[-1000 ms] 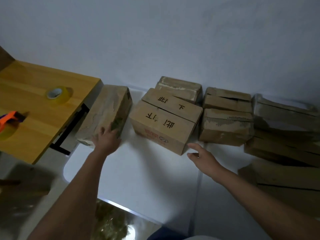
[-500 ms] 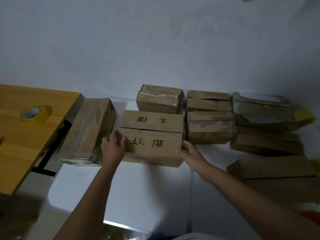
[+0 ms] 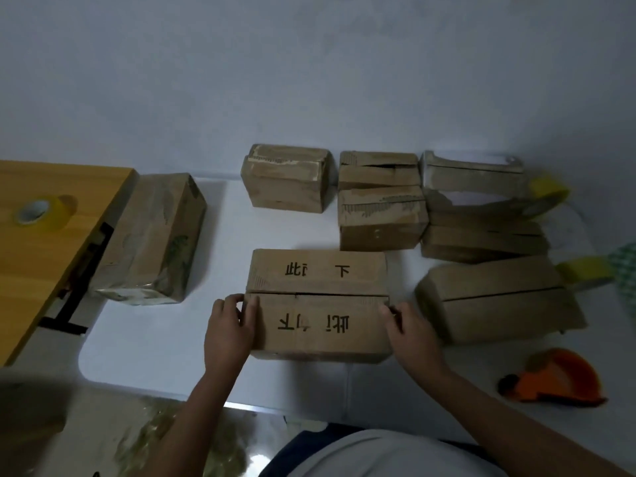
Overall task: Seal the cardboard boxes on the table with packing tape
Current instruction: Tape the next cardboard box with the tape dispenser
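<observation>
Moved: I've pulled the brown printed cardboard box [image 3: 318, 304] toward me, away from the other boxes.
Box: centre of the white table [image 3: 165, 349] (flaps closed, seam untaped).
Left hand [image 3: 227, 333]: gripping its 9 o'clock end.
Right hand [image 3: 413, 333]: gripping its 3 o'clock end.
Tape: orange tape dispenser [image 3: 554, 382] at 4 o'clock; yellow roll [image 3: 43, 211] at 10 o'clock.

The box with black printed characters [image 3: 318, 304] is showing plain brown on the white table [image 3: 165, 339]. Left of it, a brown box [image 3: 151, 239] is carrying green markings. Right of it, an orange dispenser [image 3: 554, 382] is lying; further left, a yellow tape roll [image 3: 44, 211] is sitting on a honey-coloured wooden desk [image 3: 41, 270].
</observation>
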Demonstrator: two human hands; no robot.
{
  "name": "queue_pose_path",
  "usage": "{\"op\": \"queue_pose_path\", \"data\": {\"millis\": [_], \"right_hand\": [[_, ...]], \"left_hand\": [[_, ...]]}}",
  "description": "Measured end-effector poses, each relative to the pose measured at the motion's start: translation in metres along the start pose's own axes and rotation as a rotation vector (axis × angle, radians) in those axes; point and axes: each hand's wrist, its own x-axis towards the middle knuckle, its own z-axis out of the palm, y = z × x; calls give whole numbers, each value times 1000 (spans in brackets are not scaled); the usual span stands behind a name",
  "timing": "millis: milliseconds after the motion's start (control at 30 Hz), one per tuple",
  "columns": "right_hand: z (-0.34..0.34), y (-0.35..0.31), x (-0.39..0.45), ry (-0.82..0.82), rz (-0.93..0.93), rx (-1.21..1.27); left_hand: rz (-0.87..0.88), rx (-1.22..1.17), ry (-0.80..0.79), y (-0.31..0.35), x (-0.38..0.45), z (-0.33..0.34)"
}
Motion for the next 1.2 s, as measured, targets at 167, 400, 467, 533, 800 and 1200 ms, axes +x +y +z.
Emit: {"op": "queue_pose_path", "data": {"millis": [167,400,467,533,800,1200], "right_hand": [[-28,46,-21,86,-15,104],[-65,142,-48,45,-52,-39],[-81,172,-56,115,-72,-149],[-96,200,-60,162,-45,-277],[-139,263,-47,-46,111,-236],[-156,230,-51,-1,-305,-355]], "left_hand": [[54,-42,-58,33,-21,29],[511,145,-41,92,-58,66],[524,142,-79,101,-64,81],[508,171,-45,105,-67,90],[492,251,7,110,-76,93],[483,271,5,115,-80,93]]}}
